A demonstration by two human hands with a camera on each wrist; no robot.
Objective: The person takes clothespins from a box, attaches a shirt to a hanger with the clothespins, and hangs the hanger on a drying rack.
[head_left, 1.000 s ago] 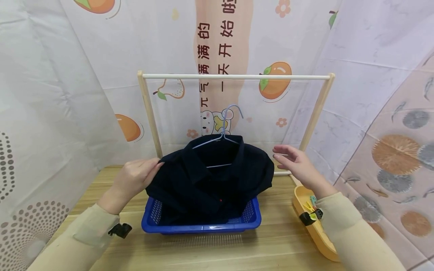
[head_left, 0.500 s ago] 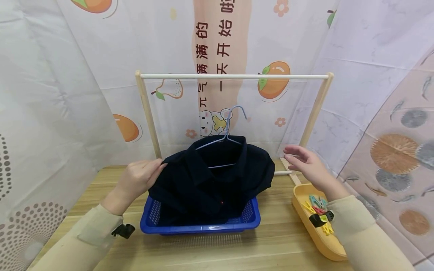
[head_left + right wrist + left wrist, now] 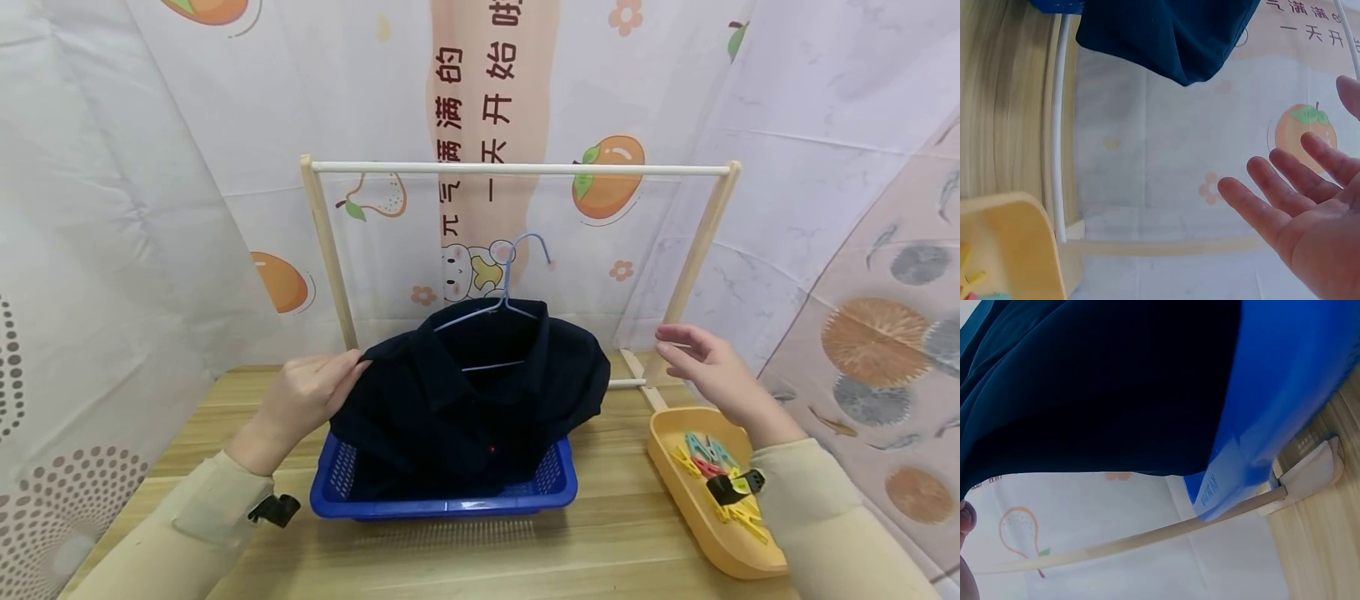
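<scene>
A dark navy shirt (image 3: pixel 465 417) hangs over a light-blue wire hanger (image 3: pixel 507 275), its collar open around the hanger's neck and its lower part down in a blue plastic basket (image 3: pixel 450 507). My left hand (image 3: pixel 311 392) pinches the shirt's shoulder at the left. In the left wrist view, dark cloth (image 3: pixel 1104 394) fills much of the picture, with fingertips (image 3: pixel 966 519) at its edge. To the right of the shirt my right hand (image 3: pixel 708 367) is held in the air, fingers apart and nothing in them. The right wrist view shows that palm (image 3: pixel 1310 212) spread beside the sleeve (image 3: pixel 1166 44).
Behind the basket stands a rack with a white rail (image 3: pixel 525 169) and wooden posts. A yellow tray (image 3: pixel 675 492) with several coloured clothespins (image 3: pixel 705 450) sits at the right, partly under my right forearm. Printed curtains (image 3: pixel 637 67) enclose the wooden table (image 3: pixel 600 533).
My right hand has moved right, away from the shirt, uncovering more of the tray. The hanger's hook has shifted slightly right. My left hand keeps its pinch on the shirt.
</scene>
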